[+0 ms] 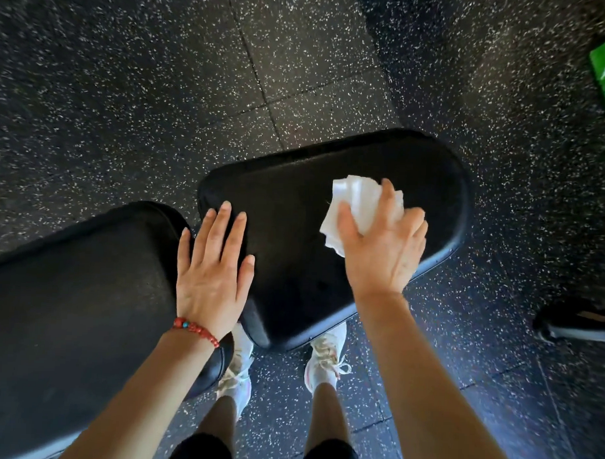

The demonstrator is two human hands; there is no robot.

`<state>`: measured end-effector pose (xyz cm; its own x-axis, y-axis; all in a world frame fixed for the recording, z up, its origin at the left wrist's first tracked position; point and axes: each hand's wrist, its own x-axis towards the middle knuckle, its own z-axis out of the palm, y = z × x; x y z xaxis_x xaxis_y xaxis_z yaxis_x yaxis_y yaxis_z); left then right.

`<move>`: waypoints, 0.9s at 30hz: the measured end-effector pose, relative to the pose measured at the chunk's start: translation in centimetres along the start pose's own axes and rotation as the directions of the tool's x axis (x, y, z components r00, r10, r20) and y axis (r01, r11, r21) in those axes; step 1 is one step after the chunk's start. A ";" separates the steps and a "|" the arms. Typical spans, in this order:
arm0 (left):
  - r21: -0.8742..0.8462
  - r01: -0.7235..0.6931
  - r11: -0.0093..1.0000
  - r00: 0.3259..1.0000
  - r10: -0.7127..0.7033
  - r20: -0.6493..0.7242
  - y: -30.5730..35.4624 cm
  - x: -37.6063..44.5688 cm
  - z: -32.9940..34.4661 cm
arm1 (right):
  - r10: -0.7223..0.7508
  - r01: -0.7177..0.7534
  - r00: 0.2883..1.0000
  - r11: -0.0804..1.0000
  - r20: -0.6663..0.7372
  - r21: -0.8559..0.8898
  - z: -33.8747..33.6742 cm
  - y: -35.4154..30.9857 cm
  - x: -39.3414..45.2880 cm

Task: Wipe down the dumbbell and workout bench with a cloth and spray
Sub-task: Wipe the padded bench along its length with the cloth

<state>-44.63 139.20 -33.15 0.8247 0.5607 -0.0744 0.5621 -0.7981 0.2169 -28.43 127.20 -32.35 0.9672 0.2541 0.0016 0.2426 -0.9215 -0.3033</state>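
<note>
Two black pads make up the worktop [293,249], a rounded seat pad ahead and a longer back pad [75,307] to the left. On the seat pad's right part, the right hand [383,239] presses a crumpled white cloth [357,203], fingers [388,194] curled over it. Beside it, the left hand [213,274] lies flat with fingers spread on the pad's near-left edge, a red bead bracelet [196,330] at the wrist.
</note>
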 end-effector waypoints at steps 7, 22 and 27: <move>0.006 -0.149 0.989 0.989 0.148 0.023 -1.7 -0.6 -0.5 | -0.131 0.131 0.991 0.990 0.019 -0.044 0.8 -2.5 -8.9; -0.022 -0.291 0.956 0.955 0.292 0.051 2.2 0.1 -0.5 | 0.173 -0.172 0.985 0.985 -0.031 0.026 -0.4 0.7 -10.1; -0.008 -0.297 0.955 0.952 0.297 0.067 3.7 1.3 0.2 | 0.193 -0.193 0.980 0.981 -0.052 0.008 -1.3 3.2 -5.5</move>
<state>-41.47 136.99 -32.61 0.9567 0.2819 -0.0720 0.2909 -0.9269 0.2372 -32.85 122.50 -32.12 0.9984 0.0561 -0.0069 0.0513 -0.9509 -0.3052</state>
